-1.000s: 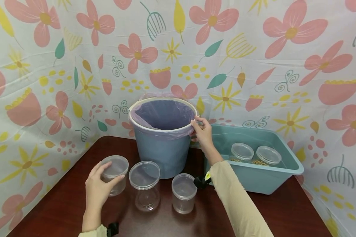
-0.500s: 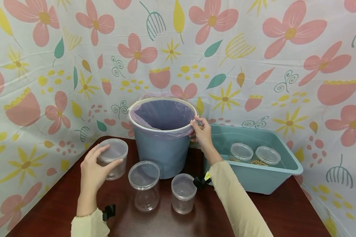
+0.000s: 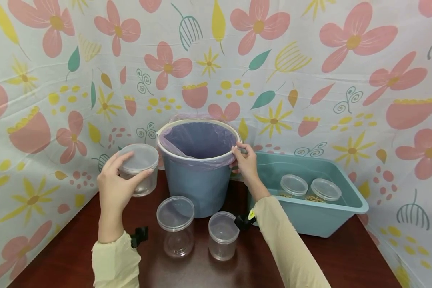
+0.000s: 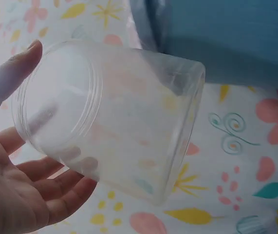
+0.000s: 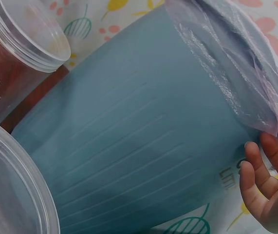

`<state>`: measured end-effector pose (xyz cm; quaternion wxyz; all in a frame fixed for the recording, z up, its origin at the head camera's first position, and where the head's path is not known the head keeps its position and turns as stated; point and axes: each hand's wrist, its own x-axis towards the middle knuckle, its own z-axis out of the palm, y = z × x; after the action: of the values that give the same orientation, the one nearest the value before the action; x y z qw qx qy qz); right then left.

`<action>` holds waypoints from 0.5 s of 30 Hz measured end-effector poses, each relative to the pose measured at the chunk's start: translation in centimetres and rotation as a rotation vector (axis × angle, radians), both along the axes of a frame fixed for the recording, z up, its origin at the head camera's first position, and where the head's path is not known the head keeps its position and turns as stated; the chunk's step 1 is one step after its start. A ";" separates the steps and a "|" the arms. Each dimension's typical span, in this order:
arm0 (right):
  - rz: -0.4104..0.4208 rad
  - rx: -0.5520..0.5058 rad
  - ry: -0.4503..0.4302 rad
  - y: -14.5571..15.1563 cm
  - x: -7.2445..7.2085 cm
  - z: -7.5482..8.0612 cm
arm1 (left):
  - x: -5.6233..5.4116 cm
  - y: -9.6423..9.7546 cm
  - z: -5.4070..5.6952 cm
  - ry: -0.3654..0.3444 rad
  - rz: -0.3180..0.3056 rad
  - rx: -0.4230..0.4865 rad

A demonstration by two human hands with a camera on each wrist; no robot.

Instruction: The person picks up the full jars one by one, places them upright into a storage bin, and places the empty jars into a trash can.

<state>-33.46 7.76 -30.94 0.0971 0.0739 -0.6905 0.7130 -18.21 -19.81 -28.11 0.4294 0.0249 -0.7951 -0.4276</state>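
My left hand (image 3: 112, 184) grips a clear plastic jar (image 3: 145, 182) by its lidded top, thumb on one side and fingers on the other. The jar is raised above the table, just left of the blue trash can (image 3: 198, 186). It looks see-through and bare inside in the left wrist view. With thumb and fingers, my right hand (image 3: 246, 163) pinches the can's white rim at its right side. A thin purple bag (image 5: 221, 68) lines the can and folds over the rim.
Two more clear lidded jars, a larger one (image 3: 176, 236) and a smaller one (image 3: 223, 240), stand before the can on the dark table (image 3: 259, 264). A blue-green tub (image 3: 309, 220) at right holds two lidded jars (image 3: 325, 189) with tan bits inside. Floral cloth (image 3: 302, 80) hangs behind.
My left hand has lifted the jar off the table, up toward the level of the trash can's rim. The right hand stays on the rim.
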 end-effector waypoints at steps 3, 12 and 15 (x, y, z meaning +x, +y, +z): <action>0.002 0.006 0.011 -0.1 -0.1 -0.1 | -0.3 0.3 0.9 0.052 0.010 -0.018; 0.005 0.007 0.017 -0.1 -0.3 -0.2 | -0.9 1.6 3.3 0.170 0.009 -0.030; 0.002 0.006 0.012 0.0 -0.2 -0.1 | -1.2 2.2 3.9 0.250 0.026 -0.001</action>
<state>-33.67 7.72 -31.03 0.1002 0.0790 -0.6921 0.7105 -19.46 -17.58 -24.22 0.5305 -0.0185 -0.7354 -0.4212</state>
